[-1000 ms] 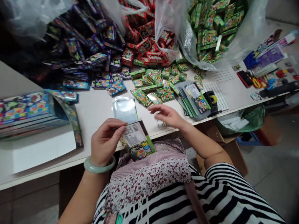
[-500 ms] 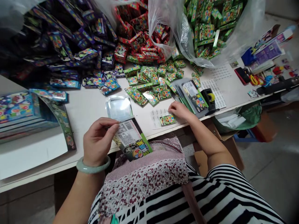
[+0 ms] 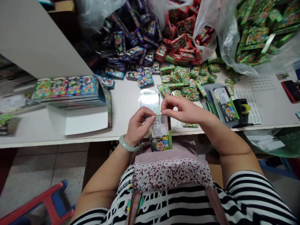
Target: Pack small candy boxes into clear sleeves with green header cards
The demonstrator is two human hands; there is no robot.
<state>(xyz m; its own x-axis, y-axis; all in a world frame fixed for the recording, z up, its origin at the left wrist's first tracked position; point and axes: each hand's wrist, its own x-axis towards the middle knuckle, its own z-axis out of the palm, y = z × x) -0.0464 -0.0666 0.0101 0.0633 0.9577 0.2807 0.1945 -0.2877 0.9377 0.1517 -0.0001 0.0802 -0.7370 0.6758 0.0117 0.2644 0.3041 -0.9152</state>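
Observation:
My left hand (image 3: 140,125) pinches the upper left edge of a flat printed packet (image 3: 161,141), black and green with a white barcode label. A clear plastic flap (image 3: 149,100) extends beyond the packet's top edge, flat on the table. With thumb and forefinger pinched together, my right hand (image 3: 181,109) is at the packet's top edge, close to my left fingertips; whatever is in that pinch is too small to make out. Below the right wrist lies a small green box (image 3: 190,125), mostly covered, on a partly hidden sheet of round stickers (image 3: 178,124).
Loose green boxes (image 3: 182,74) lie beyond my hands, with purple (image 3: 134,51) and red ones (image 3: 185,47) behind. Plastic bags (image 3: 231,47) hold more. On the right are stacked packets (image 3: 226,104) and a tape dispenser (image 3: 243,109); on the left, an open display carton (image 3: 86,120).
My right hand has left the sticker sheet and moved left to the packet's top edge. My left hand still holds the packet. The camera view has turned left.

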